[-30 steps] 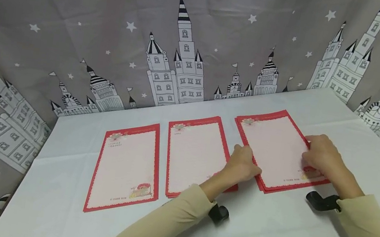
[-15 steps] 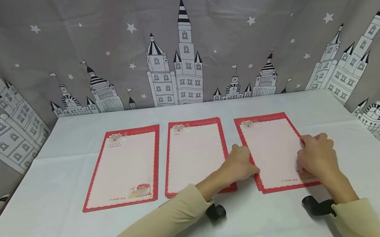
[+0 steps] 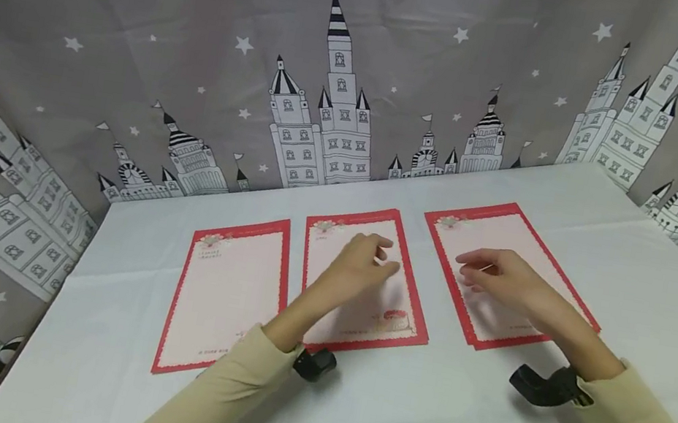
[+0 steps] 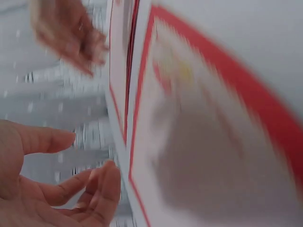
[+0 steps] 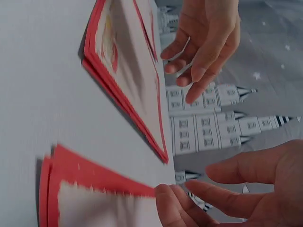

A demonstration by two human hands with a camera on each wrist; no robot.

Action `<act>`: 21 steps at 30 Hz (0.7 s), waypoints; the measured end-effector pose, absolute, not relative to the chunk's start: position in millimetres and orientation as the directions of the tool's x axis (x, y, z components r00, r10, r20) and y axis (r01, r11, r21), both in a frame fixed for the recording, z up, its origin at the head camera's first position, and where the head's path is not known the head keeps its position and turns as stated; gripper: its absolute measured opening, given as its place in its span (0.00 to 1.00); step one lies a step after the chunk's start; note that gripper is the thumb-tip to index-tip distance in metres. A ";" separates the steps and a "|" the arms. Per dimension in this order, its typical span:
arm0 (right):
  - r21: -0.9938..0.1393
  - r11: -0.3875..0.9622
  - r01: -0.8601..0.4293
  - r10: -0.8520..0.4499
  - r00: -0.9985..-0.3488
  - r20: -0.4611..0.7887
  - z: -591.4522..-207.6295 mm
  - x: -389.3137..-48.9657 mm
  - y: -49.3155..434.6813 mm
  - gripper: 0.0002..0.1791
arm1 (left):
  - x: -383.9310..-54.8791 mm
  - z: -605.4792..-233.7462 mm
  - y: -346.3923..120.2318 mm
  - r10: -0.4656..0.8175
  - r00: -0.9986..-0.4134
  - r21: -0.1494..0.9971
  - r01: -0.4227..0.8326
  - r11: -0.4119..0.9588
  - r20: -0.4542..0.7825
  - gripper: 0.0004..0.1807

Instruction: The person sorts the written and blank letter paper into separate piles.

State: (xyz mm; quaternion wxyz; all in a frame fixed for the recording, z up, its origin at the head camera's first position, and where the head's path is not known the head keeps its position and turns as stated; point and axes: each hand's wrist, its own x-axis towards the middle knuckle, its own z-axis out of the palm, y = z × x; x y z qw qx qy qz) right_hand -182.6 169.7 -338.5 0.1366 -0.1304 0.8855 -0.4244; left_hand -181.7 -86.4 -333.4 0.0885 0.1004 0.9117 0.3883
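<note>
Three stacks of red-bordered letter paper lie in a row on the white cloth, each with a flower print at a top corner. My left hand point(image 3: 357, 262) hovers over the middle stack point(image 3: 353, 332), fingers loosely bent and holding nothing. Its thumb and fingertips are apart in the left wrist view, and a shadow falls on the page beneath. Above the right stack point(image 3: 527, 241) is my right hand point(image 3: 504, 278), bare between thumb and fingers. Layered red edges of the middle stack point(image 5: 118, 94) show in the right wrist view. The left stack point(image 3: 233, 291) is partly covered by the left sleeve.
White cloth point(image 3: 413, 415) covers the table. Behind it hangs a grey curtain point(image 3: 223, 16) printed with castles and stars. Black camera mounts sit at the left wrist point(image 3: 315, 364) and right wrist point(image 3: 544, 386).
Both hands have let go of the right stack's edges and risen. The left hand has moved left over the middle stack; the right has moved inward over the right stack.
</note>
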 end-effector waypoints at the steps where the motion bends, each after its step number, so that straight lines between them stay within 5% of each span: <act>1: -0.794 0.597 -0.113 -0.362 -0.922 -0.141 -338.8 -182.4 164.9 0.26 | -182.1 -331.4 -97.0 0.217 -0.972 0.714 0.089 0.694 -0.090 0.27; 6: -0.806 0.586 -0.088 -0.400 -0.896 -0.193 -341.9 -183.4 143.7 0.28 | -179.9 -321.3 -145.3 0.069 -0.987 0.618 -0.038 0.785 -0.148 0.29; 10: -0.800 0.592 -0.101 -0.420 -0.886 -0.199 -342.9 -182.4 133.1 0.28 | -175.3 -319.7 -169.7 0.004 -0.980 0.533 -0.104 0.840 -0.198 0.21; 21: -0.770 0.635 -0.058 -0.398 -0.879 -0.262 -348.2 -186.0 113.5 0.31 | -169.1 -337.9 -183.6 -0.010 -0.951 0.503 -0.172 0.847 -0.309 0.15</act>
